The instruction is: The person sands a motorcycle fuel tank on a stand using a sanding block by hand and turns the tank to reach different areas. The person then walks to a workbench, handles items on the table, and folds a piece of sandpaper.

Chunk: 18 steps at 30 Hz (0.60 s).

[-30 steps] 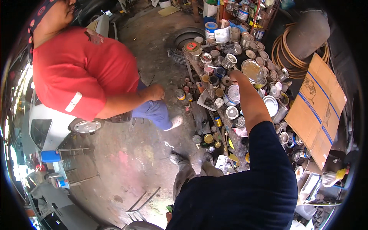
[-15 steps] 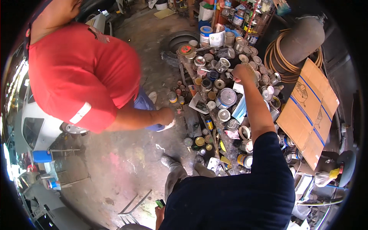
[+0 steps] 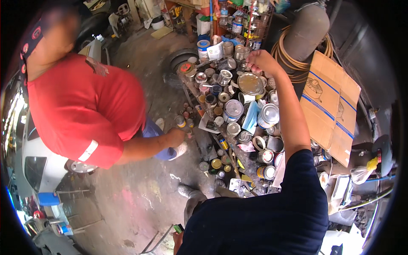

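My right hand [image 3: 262, 62] is stretched out over the crowded cans, palm down, with bent fingers apart and nothing visible in them. Just below it lies a wide round tin lid [image 3: 250, 83], brownish and shiny, on top of the cans. Close to the fingertips stands an open metal can [image 3: 242, 52]. At the lower edge my left hand [image 3: 178, 241], mostly hidden by my body, is closed round a small green and dark object [image 3: 178, 229] whose kind I cannot make out. Nearer on the bench are lidded paint cans [image 3: 233, 109] and a light blue face mask [image 3: 251, 117].
A person in a red shirt [image 3: 91, 112] stands at the left, one arm toward the bench. A flattened cardboard sheet [image 3: 331, 108] leans at the right beside a gas cylinder [image 3: 307, 32] with coiled hose [image 3: 284, 59]. Several small cans [image 3: 216, 163] stand on the floor.
My right hand has moved away from the round tin lid toward the far cans, and its fingers have opened. The lid now shows fully. The view has shifted; the left hand still grips the green object.
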Motion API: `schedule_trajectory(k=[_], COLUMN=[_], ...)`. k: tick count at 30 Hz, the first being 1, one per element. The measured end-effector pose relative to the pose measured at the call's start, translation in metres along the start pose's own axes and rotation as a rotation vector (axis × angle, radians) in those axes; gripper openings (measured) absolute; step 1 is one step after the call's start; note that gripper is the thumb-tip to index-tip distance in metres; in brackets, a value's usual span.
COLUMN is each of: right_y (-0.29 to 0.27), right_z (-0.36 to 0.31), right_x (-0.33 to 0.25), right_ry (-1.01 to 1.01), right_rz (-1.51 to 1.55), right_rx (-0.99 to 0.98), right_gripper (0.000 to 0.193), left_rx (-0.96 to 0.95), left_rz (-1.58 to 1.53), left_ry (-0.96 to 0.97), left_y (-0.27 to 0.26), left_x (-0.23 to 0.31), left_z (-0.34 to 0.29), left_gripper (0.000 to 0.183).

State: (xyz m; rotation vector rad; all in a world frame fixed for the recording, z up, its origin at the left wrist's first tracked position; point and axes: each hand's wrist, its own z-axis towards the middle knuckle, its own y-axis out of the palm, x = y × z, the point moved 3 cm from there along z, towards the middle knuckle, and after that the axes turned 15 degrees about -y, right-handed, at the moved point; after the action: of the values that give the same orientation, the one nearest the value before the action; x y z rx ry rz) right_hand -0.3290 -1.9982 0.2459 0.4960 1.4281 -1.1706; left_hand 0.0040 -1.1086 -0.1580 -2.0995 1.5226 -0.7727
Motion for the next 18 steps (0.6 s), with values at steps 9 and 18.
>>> schedule_trajectory(k=[9,18], right_y=[-0.063,-0.089], right_z=[-0.110,-0.212], right_x=[-0.166,-0.240], right_ry=[-0.350,-0.386], right_rz=[-0.151,-0.072], right_rx=[-0.115,-0.107], right_gripper=[0.017,0.021], left_rx=[-0.088,-0.167], left_rz=[0.188,0.298], left_ry=[0.185,0.362], left_y=[0.019,0.054], left_x=[0.053,0.168], left_z=[0.044,0.055], left_gripper=[0.068,0.065])
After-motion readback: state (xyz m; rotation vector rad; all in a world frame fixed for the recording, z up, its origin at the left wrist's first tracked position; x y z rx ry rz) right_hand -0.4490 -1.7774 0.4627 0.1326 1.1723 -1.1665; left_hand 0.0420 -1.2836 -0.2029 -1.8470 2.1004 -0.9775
